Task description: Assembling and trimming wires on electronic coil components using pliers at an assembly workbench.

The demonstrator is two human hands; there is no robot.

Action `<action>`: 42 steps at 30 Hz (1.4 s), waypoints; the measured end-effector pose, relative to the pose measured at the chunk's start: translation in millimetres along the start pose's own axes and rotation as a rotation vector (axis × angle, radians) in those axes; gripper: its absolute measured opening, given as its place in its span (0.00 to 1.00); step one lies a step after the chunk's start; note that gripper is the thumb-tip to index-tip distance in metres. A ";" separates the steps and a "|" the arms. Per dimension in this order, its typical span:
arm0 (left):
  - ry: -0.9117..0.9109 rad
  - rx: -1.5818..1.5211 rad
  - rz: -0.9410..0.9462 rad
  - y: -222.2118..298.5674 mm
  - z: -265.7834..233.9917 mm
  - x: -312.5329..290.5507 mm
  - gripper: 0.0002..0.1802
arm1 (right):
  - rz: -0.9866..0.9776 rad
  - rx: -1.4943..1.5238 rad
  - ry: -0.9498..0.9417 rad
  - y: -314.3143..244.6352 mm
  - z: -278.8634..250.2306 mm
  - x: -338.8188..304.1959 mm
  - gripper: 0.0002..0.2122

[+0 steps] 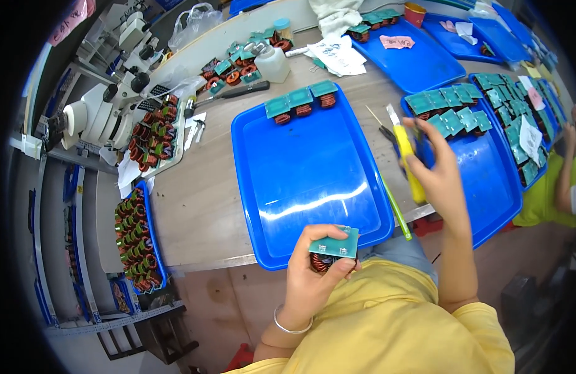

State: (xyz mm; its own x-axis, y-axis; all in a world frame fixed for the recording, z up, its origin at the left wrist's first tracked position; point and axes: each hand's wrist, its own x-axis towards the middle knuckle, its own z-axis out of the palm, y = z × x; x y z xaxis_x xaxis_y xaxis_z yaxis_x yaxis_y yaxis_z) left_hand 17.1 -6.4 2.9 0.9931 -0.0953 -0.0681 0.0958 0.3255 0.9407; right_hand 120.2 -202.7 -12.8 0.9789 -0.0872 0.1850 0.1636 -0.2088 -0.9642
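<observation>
My left hand [313, 265] grips a copper coil part with a small green board [335, 244] on top, held over the near edge of the middle blue tray [300, 174]. Three similar green-topped coils [300, 101] stand in a row at that tray's far edge. My right hand [439, 171] is raised between the middle tray and the right blue tray [494, 187], closed around a yellow-handled cutter [405, 156] with its tip pointing away. Several green-topped coils [450, 106] fill the far end of the right tray.
A microscope [107, 106] and a flat tray of coils [154, 134] stand at the left. Another blue tray of coils [135, 243] sits below the bench edge. More blue trays [412, 56], a white bottle [272, 62] and paper lie at the back. Another person's arm [568, 162] is at the right.
</observation>
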 end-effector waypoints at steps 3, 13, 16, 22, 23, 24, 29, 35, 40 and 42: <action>0.000 0.109 0.020 -2.4 -6.9 -2.9 0.21 | 0.274 0.248 -0.347 -51.1 -25.3 -42.3 0.18; -0.078 0.460 0.282 1.9 7.2 0.2 0.26 | 0.194 0.184 -0.888 -81.8 -39.6 -62.0 0.23; -0.084 0.519 0.303 4.5 11.0 -0.3 0.27 | 0.144 0.154 -0.887 -82.5 -43.2 -63.9 0.23; -0.072 0.614 0.382 5.9 14.6 0.0 0.26 | 0.099 0.089 -0.878 -85.3 -47.0 -68.6 0.23; -0.076 0.614 0.382 6.8 15.1 0.2 0.26 | 0.099 0.089 -0.875 -85.9 -47.2 -69.2 0.23; -0.072 0.671 0.411 7.6 15.0 0.4 0.26 | 0.091 0.087 -0.868 -85.5 -47.2 -69.3 0.23; -0.088 0.832 0.503 12.7 15.5 2.4 0.27 | 0.020 0.076 -0.918 -82.4 -52.0 -68.6 0.22; -0.046 0.813 0.517 3.8 13.4 5.2 0.28 | -0.026 0.029 -0.804 -79.6 -44.7 -74.2 0.21; -0.002 0.807 0.451 3.2 13.8 5.9 0.27 | 0.089 0.075 -0.924 -79.8 -46.3 -66.2 0.21; 0.001 0.799 0.443 -0.1 11.6 8.1 0.27 | 0.069 0.081 -0.858 -73.5 -41.9 -69.4 0.21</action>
State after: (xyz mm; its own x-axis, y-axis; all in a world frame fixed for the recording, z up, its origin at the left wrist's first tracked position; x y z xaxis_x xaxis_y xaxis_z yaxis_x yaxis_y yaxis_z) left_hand 24.4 -18.1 6.1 0.9281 -0.1158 0.3538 -0.3687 -0.4165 0.8310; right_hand 35.0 -222.1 53.2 0.7357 0.6754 -0.0502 0.0770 -0.1571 -0.9846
